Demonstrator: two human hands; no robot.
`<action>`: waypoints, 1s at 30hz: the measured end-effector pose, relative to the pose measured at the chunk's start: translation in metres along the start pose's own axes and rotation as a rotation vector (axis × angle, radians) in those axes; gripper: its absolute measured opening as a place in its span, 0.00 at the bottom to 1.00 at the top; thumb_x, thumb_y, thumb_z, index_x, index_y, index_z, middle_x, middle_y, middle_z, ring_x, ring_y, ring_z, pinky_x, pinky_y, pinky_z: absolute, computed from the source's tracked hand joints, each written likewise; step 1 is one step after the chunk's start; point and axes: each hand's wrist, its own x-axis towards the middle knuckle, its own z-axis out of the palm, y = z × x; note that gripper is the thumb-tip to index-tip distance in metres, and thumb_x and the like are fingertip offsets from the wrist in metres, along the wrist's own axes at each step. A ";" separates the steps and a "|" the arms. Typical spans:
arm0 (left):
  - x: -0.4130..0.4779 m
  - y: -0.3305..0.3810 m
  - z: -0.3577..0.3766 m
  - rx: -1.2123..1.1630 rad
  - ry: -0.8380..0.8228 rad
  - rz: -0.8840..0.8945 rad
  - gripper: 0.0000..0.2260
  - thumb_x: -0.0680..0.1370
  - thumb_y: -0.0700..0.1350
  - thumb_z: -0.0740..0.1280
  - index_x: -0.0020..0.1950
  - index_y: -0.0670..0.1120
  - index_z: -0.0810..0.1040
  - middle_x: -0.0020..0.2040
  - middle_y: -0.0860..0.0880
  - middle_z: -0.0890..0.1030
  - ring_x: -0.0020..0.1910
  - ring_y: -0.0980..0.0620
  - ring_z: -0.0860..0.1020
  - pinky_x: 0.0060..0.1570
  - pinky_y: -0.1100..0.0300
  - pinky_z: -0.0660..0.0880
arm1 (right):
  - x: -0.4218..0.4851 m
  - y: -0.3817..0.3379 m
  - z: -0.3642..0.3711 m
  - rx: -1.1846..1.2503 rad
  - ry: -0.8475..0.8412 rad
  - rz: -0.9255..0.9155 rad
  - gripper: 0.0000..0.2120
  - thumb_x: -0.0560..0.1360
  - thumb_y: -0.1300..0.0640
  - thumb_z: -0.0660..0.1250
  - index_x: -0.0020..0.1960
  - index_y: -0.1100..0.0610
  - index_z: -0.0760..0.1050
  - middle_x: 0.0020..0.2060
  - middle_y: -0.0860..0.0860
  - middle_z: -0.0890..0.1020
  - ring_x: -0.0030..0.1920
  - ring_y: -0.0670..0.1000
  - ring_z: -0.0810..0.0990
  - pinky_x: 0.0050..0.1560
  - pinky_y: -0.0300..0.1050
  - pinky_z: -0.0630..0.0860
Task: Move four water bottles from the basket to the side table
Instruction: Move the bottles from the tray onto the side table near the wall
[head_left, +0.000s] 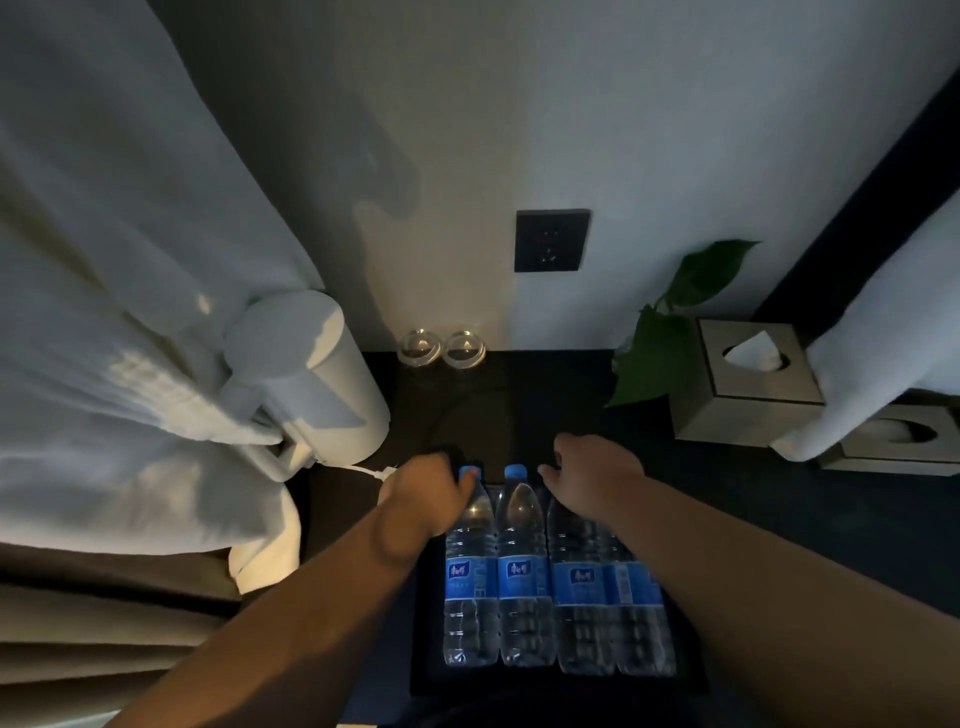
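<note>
Four water bottles (524, 571), side by side.
My left hand (431, 486) sits at their ten o'clock, right hand (597, 467) at one; I cannot tell either's grip.

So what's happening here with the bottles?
A person reaches both hands to four water bottles standing in a row in a dark tray. The left hand is at the leftmost bottle's blue cap; the right hand covers the tops of the two right-hand bottles. Whether either grips is unclear. A white kettle and two glasses stand behind.
</note>
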 end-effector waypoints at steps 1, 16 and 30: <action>0.003 0.000 0.001 0.007 -0.024 0.023 0.22 0.80 0.64 0.57 0.56 0.48 0.78 0.53 0.45 0.83 0.53 0.44 0.80 0.49 0.53 0.74 | 0.003 -0.007 0.001 -0.026 -0.018 -0.006 0.19 0.78 0.34 0.61 0.57 0.47 0.73 0.41 0.45 0.76 0.40 0.47 0.76 0.36 0.47 0.74; 0.029 -0.002 0.005 -0.130 -0.211 0.006 0.17 0.78 0.60 0.64 0.40 0.48 0.79 0.38 0.48 0.78 0.37 0.52 0.77 0.31 0.60 0.66 | 0.034 -0.064 0.019 -0.254 -0.193 -0.049 0.22 0.78 0.31 0.54 0.46 0.48 0.75 0.39 0.49 0.79 0.38 0.51 0.78 0.36 0.49 0.72; 0.015 0.007 -0.047 -0.151 -0.323 0.047 0.20 0.74 0.63 0.62 0.42 0.47 0.79 0.41 0.47 0.79 0.41 0.50 0.77 0.34 0.57 0.67 | 0.009 -0.066 -0.029 0.052 -0.444 -0.035 0.25 0.73 0.36 0.66 0.55 0.57 0.79 0.42 0.50 0.78 0.47 0.52 0.80 0.45 0.47 0.76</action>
